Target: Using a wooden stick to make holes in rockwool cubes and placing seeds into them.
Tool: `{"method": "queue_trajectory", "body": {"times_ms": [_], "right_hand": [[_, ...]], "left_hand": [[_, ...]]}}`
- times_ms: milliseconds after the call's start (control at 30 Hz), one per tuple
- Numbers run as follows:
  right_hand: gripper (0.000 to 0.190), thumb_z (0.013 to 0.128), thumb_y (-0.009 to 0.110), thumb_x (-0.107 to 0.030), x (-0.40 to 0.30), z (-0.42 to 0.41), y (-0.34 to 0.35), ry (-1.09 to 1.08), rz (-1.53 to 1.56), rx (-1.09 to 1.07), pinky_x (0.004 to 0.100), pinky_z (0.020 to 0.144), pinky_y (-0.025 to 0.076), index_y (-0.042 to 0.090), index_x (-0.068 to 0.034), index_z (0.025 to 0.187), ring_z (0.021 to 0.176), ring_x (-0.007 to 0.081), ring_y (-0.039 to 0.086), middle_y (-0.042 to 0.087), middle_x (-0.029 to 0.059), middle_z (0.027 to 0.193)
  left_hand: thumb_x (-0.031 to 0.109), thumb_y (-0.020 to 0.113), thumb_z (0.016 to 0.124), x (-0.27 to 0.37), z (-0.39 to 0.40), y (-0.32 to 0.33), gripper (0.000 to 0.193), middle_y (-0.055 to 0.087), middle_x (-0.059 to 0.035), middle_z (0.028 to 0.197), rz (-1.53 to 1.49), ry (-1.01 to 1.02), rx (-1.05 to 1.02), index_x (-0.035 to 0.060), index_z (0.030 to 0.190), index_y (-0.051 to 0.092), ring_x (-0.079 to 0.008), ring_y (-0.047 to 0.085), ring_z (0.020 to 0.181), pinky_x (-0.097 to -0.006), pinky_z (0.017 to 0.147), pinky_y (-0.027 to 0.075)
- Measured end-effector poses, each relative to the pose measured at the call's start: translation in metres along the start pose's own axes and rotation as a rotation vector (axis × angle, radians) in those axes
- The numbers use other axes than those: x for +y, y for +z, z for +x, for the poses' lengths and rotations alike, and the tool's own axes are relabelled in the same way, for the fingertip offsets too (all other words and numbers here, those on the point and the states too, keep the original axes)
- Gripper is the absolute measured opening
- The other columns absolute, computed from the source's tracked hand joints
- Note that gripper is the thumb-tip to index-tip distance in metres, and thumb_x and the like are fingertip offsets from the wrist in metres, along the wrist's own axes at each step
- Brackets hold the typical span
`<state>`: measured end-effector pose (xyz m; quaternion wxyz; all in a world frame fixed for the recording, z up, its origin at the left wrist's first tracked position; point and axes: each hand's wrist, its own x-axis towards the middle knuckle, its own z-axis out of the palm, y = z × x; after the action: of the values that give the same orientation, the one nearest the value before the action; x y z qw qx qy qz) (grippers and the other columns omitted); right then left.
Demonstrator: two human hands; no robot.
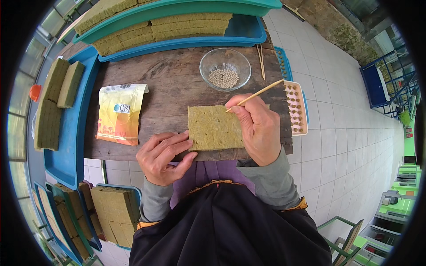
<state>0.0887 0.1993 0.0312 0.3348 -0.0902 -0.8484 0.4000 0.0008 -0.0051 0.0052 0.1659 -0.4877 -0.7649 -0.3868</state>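
Observation:
A flat slab of rockwool-like growing medium (213,128) with small holes in its top lies near the front edge of the wooden table. My left hand (166,156) rests at the slab's left edge, fingertips against its lower left corner. In my right hand (258,126) is a thin wooden stick (254,95), gripped like a pencil, its lower tip at the slab's upper part. That hand covers the slab's right side. Just beyond stands a clear glass bowl (225,69) with small pale round seeds (223,78) at its bottom.
A printed seed packet (121,114) lies left on the wooden table (166,73). Two more sticks (261,61) lie behind the bowl's right. Blue trays (66,133) and a green tray (186,13) hold more slabs. Past the right edge is a pale tray (302,109) with small plugs.

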Motion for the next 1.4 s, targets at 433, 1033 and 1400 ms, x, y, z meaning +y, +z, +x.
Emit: {"method": "queue_trajectory", "body": {"times_ms": [433,1033,1400], "right_hand": [[0.005,0.091,0.059,0.0,-0.006,-0.005,-0.019,0.075,0.109,0.138,0.0306,0.065,0.05,0.062,-0.002,0.095,0.074,0.026,0.066,0.065,0.0118,0.087],[0.006,0.091,0.062,-0.004,0.006,-0.017,-0.02,0.093,0.095,0.054,0.0322,0.061,0.049,0.062,-0.003,0.097,0.069,0.0245,0.063,0.064,0.0104,0.087],[0.008,0.09,0.062,-0.006,0.003,-0.014,-0.018,0.046,0.008,0.043,0.0353,0.059,0.047,0.063,-0.008,0.097,0.066,0.0274,0.059,0.06,0.0097,0.081]], "left_hand": [[0.013,0.082,0.06,0.002,0.001,0.001,0.026,0.075,-0.0029,0.091,-0.006,-0.003,0.007,0.0105,0.084,0.074,-0.022,0.067,0.079,-0.0309,0.068,0.055],[0.012,0.082,0.061,0.001,-0.001,-0.001,0.027,0.074,-0.0114,0.092,-0.025,-0.004,-0.032,0.0026,0.085,0.072,-0.0277,0.067,0.084,-0.0359,0.074,0.054],[0.011,0.082,0.062,0.0,-0.001,-0.001,0.027,0.073,-0.0113,0.093,-0.022,-0.003,-0.037,0.0029,0.085,0.072,-0.0273,0.067,0.085,-0.0357,0.074,0.054]]}}
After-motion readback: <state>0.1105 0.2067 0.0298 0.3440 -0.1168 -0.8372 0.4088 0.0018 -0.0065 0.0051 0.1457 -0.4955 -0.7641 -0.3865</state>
